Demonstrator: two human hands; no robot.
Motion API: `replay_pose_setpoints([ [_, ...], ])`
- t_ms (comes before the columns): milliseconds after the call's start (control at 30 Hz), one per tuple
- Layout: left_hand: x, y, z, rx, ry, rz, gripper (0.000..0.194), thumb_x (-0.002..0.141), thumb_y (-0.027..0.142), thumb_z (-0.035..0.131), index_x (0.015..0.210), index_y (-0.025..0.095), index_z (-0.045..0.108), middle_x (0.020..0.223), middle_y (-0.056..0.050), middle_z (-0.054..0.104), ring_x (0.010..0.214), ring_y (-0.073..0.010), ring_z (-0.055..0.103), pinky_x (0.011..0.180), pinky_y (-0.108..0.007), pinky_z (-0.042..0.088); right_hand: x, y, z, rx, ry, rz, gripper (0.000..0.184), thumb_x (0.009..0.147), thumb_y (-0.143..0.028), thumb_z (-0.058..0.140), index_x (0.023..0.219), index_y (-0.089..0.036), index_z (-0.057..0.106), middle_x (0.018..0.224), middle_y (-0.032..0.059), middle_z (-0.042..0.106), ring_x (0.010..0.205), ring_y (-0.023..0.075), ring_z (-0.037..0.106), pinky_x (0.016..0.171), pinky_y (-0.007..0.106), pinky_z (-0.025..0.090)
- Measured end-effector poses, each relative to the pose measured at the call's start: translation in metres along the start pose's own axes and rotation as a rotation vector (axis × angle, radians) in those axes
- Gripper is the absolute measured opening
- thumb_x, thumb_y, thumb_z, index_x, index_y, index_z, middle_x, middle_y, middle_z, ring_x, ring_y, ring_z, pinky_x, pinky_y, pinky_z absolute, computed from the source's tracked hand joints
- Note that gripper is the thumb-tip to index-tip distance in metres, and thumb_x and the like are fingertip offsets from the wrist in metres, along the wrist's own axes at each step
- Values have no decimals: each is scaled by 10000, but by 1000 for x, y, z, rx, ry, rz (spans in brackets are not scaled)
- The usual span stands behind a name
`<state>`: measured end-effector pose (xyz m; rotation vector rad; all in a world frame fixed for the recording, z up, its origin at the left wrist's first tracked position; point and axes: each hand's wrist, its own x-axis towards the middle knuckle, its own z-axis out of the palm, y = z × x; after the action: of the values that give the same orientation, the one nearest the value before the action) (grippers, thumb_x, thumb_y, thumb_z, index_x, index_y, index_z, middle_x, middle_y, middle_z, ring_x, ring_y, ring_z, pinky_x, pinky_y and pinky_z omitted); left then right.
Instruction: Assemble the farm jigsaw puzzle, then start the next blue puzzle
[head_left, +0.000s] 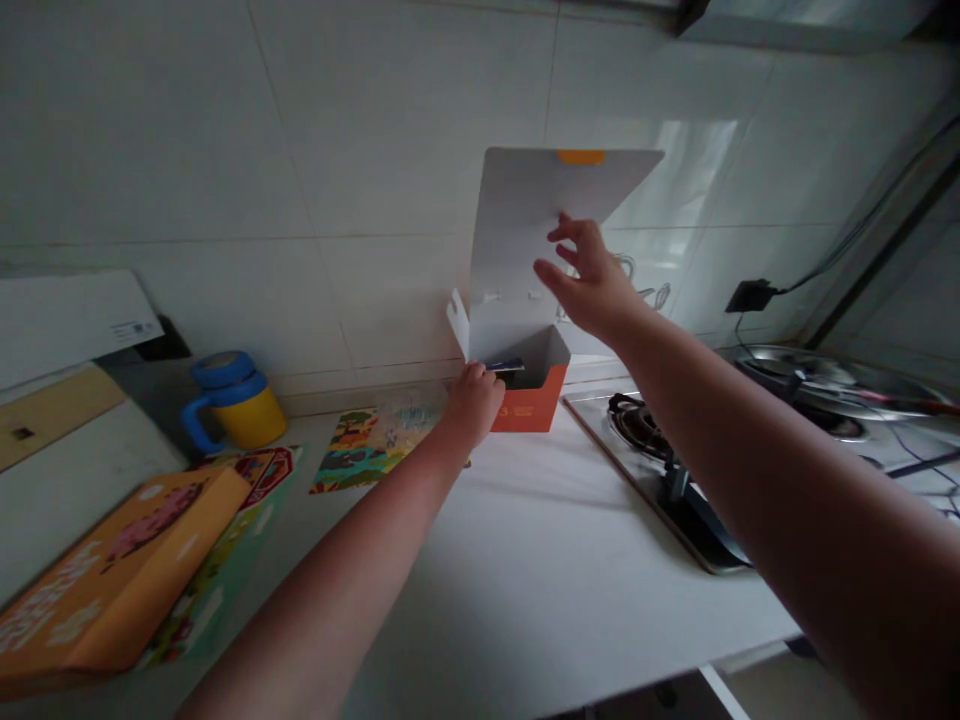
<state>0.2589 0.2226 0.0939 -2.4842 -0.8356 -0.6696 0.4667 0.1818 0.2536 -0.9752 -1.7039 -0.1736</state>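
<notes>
An orange cardboard box (534, 405) stands at the back of the white counter (525, 580), against the tiled wall, its white lid (525, 215) flipped up. My left hand (471, 403) is closed at the box's left side, pinching a thin dark flat item (504, 366) at the box opening. My right hand (592, 280) is raised in front of the lid, fingers spread, fingertips at or near the lid's inner face; I cannot tell if they touch.
A gas hob (660, 470) lies right of the box, a metal wok (817, 385) behind it. A colourful picture sheet (367, 450) lies left of the box. A yellow and blue mug (232, 405) and an orange book-like box (112, 580) sit further left.
</notes>
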Motion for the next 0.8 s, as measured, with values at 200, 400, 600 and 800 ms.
replay_pose_setpoints([
  [200, -49, 22, -13, 62, -1, 46, 154, 1028, 147, 583, 955, 172, 716, 950, -110, 693, 1054, -314, 601, 988, -473, 491, 7, -13, 1, -414, -207, -232, 588, 981, -319, 638, 1542, -209, 499, 1755, 200, 286, 1600, 378, 345, 1235, 636, 375],
  [400, -74, 32, -17, 96, 8, 38, 154, 1018, 119, 591, 930, 183, 701, 916, -81, 672, 1020, -298, 609, 1084, -491, 463, 14, -4, 0, -502, -231, -254, 432, 1004, -383, 626, 1396, -204, 612, 1659, 210, 446, 1579, 382, 383, 1215, 632, 377],
  [600, -59, 35, -35, 77, -6, 70, 195, 1016, 88, 576, 928, 174, 727, 909, -84, 723, 1044, -288, 637, 1243, -541, 354, 18, -13, -5, -654, -397, -106, 292, 1006, -388, 590, 1035, -178, 791, 1123, 138, 776, 1089, 291, 722, 1006, 441, 520],
  [800, -41, 35, -45, 35, -62, 25, 165, 1005, 95, 601, 945, 140, 748, 849, -110, 777, 1013, -293, 692, 1199, -568, 409, -1, -41, 5, -672, -1105, 139, 276, 930, -303, 623, 788, -185, 827, 728, 53, 779, 693, 189, 709, 717, 287, 490],
])
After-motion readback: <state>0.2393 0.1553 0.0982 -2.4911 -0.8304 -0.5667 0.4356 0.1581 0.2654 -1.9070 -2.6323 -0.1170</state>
